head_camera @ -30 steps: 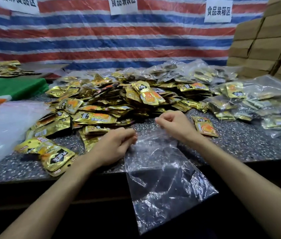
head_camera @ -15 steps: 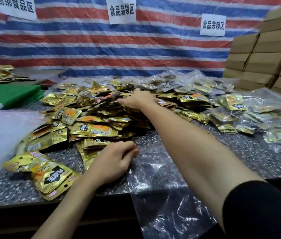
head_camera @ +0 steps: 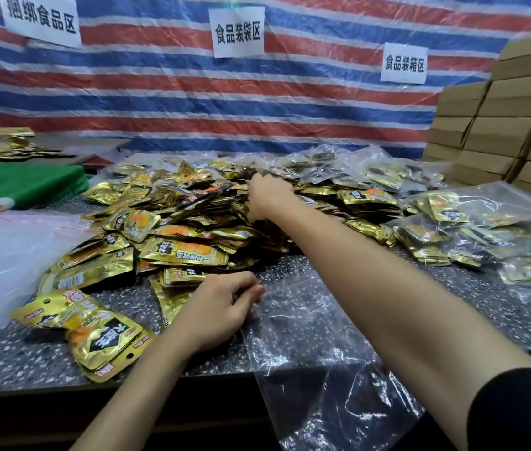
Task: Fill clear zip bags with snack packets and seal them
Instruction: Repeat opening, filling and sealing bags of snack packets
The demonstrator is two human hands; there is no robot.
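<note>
A: Head view first: where are the edges and the open room?

B: The speckled grey stone surface ends at a dark front edge just below the left grip. The clear plastic zip bag lies to that grip's right and drapes over the edge. Bare stone shows right of the left grip, under the outstretched forearm.

A: And the grips?

B: The left grip's fingers are curled, pinching the bag's top corner. The right grip lies knuckles-up on the heap of gold foil snack packets, well beyond the left grip. Its fingertips are hidden, so I cannot tell whether it holds a packet. Filled clear bags crowd the surface to its right.
</note>
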